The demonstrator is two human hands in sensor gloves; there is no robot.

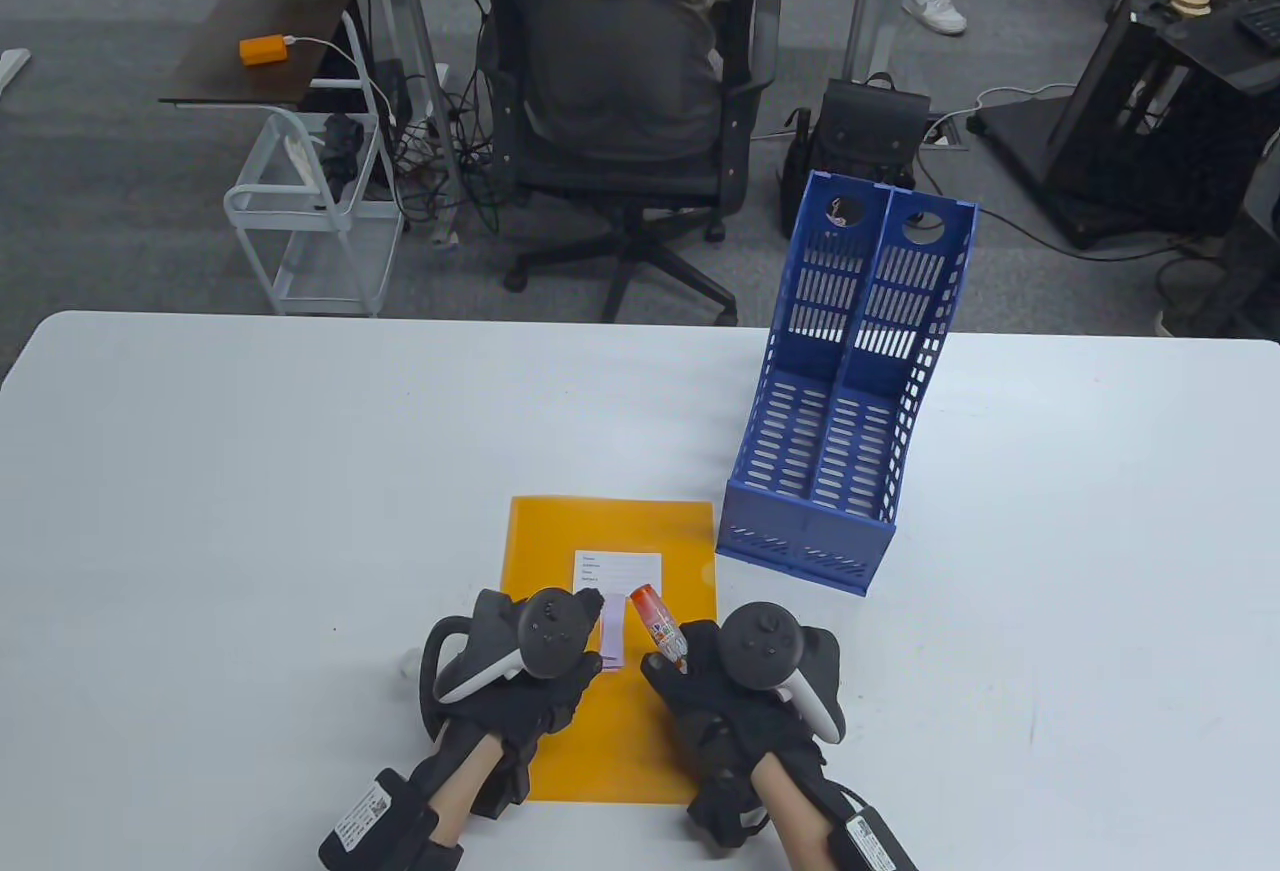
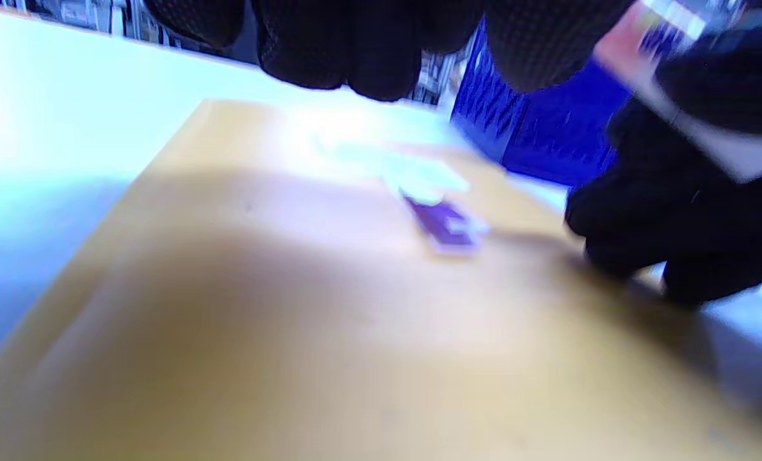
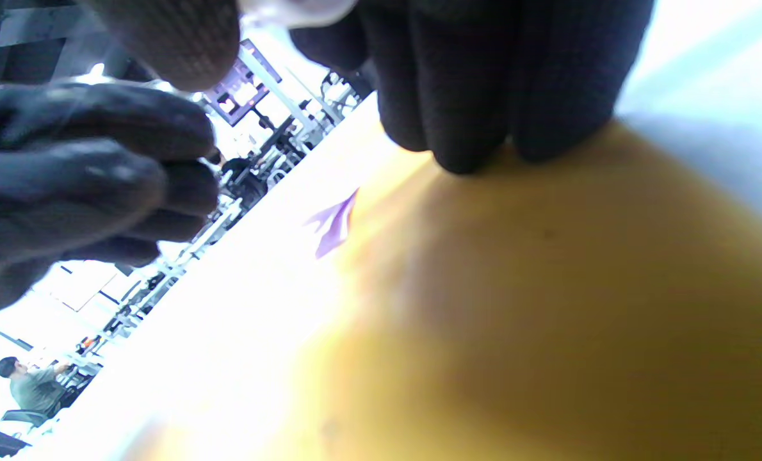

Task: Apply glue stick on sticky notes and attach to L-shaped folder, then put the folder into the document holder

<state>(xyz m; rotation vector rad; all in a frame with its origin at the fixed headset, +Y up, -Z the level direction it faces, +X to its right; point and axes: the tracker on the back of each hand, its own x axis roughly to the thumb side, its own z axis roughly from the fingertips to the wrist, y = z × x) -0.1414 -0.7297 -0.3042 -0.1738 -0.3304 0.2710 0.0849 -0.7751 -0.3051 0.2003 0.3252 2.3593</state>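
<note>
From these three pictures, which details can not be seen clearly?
- Print on the white label on the orange folder: too small in the table view, blurred in both wrist views.
- Whether the glue stick in the right hand is capped: its far end looks orange, unclear.
- What the left hand does with the pale note: its tracker covers the fingers.

Left hand (image 1: 530, 671): lying low near the table's near edge, tracker facing up, fingers curling under, grip unclear | Right hand (image 1: 720, 681): sitting just beside it, apart, fingers curling round a tube that is tilting up and leftward | Forearms: both entering from the bottom edge.
</note>
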